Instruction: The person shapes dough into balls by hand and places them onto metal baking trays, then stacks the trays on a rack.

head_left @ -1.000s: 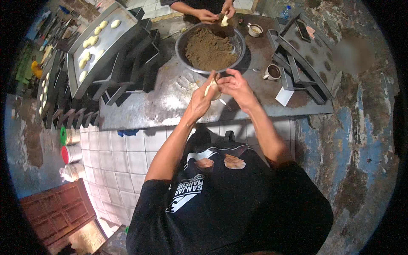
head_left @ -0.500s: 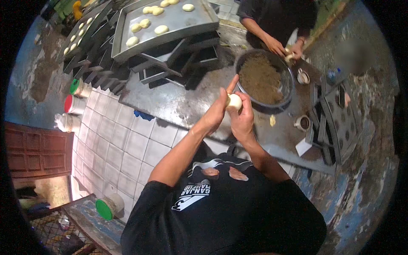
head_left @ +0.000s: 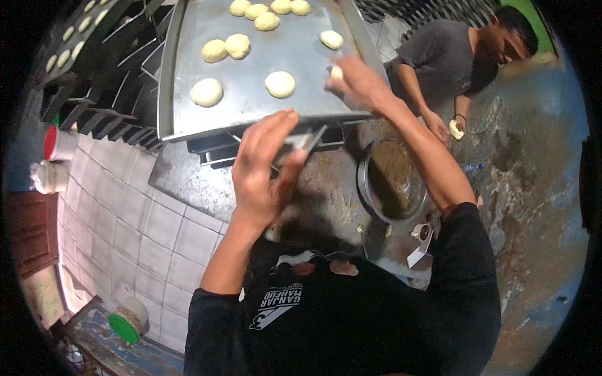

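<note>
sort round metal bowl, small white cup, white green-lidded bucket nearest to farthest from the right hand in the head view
1. Metal bowl, lower right
2. White cup, past the bowl
3. Green-lidded bucket, far lower left

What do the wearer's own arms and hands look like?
The left hand and right hand are ungloved, the right one blurred. Both forearms are bare below short black sleeves of a black shirt with pale print on its front.

10 balls [head_left: 279,84] lie on the tray [head_left: 251,108] at the table's [head_left: 188,183] left, with the bowl [head_left: 366,188] of mix [head_left: 390,166] to its right, a cup [head_left: 416,232] before the bowl, a co-worker [head_left: 433,59] behind, and buckets [head_left: 64,145] on the floor [head_left: 162,241] at far left.
</note>
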### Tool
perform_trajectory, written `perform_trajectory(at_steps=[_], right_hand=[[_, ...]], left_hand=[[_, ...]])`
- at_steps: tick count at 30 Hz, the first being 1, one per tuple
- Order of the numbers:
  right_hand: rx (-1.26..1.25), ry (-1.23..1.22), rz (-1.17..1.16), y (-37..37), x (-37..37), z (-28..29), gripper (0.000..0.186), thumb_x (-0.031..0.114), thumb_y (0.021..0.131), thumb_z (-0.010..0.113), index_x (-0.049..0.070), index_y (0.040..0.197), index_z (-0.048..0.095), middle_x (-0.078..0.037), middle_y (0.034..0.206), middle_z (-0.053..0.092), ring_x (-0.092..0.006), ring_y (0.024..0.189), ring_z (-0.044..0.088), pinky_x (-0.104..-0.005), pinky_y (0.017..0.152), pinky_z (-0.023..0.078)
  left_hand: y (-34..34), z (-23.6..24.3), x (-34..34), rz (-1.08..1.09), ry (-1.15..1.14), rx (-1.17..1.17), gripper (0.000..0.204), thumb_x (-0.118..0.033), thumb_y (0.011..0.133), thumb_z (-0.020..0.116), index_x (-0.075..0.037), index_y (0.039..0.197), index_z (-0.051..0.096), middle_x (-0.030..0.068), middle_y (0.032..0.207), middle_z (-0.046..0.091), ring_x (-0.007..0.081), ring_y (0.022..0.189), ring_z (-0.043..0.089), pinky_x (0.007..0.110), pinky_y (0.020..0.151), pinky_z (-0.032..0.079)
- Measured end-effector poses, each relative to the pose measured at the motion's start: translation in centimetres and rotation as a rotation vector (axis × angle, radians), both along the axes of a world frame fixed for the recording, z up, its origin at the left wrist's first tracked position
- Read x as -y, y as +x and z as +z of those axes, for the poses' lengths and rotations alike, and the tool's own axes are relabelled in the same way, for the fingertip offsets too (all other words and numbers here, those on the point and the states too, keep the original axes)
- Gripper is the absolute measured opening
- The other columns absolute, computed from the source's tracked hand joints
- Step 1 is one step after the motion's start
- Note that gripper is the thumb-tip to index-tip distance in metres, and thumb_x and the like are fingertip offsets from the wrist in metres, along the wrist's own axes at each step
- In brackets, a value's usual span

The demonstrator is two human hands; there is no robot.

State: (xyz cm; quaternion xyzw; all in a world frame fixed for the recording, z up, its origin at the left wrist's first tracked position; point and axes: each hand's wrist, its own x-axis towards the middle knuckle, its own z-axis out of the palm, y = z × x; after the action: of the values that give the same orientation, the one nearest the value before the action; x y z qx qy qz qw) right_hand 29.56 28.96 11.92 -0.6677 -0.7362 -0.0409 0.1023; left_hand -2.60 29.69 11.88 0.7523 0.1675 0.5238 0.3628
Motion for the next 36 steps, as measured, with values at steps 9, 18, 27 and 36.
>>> perform_trajectory(at_steps=[9,18,27,36], right_hand=[[-0.078,-0.234,0.261,-2.0,-3.7,-1.8,0.052,0.018,0.099,0.053,-0.004,0.144,0.038,-0.027,0.157,0.03,-0.0444,0.144,0.031,-0.0499,0.121,0.024],[-0.808,-0.566,-0.174,-1.3,-11.6,4.3,0.047,0.032,0.103,0.05,0.001,0.138,0.053,-0.023,0.144,0.052,-0.0333,0.131,0.051,-0.0458,0.107,0.042],[-0.122,0.206,-0.259,-4.1,-22.4,-1.1,0.04,0.033,0.089,0.066,0.005,0.118,0.066,-0.019,0.111,0.07,-0.0374,0.102,0.066,-0.0432,0.087,0.052],[-0.91,0.328,-0.154,-10.6,14.8,13.6,0.048,0.026,0.093,0.073,-0.002,0.125,0.052,-0.01,0.111,0.061,-0.0157,0.1,0.059,-0.0299,0.084,0.049]], left_hand=[[-0.2,-1.0,-6.1,-0.122,0.116,-0.169,0.054,-0.02,0.084,0.077,-0.012,0.133,0.056,0.0108,0.133,0.054,0.0278,0.124,0.055,0.042,0.1,0.05],[2.0,-1.5,-6.7,-0.05,0.088,-0.271,0.059,-0.032,0.08,0.077,-0.004,0.13,0.062,0.0104,0.113,0.065,0.0226,0.099,0.064,0.033,0.084,0.056],[2.3,0.0,-4.1,-0.039,0.094,-0.307,0.051,-0.028,0.087,0.074,-0.003,0.129,0.061,0.0157,0.108,0.068,0.0309,0.095,0.067,0.039,0.082,0.055],[-5.2,1.8,7.0,0.066,-0.017,-0.176,0.036,-0.01,0.091,0.07,-0.001,0.126,0.065,0.0147,0.116,0.07,0.0267,0.102,0.069,0.036,0.088,0.053]])
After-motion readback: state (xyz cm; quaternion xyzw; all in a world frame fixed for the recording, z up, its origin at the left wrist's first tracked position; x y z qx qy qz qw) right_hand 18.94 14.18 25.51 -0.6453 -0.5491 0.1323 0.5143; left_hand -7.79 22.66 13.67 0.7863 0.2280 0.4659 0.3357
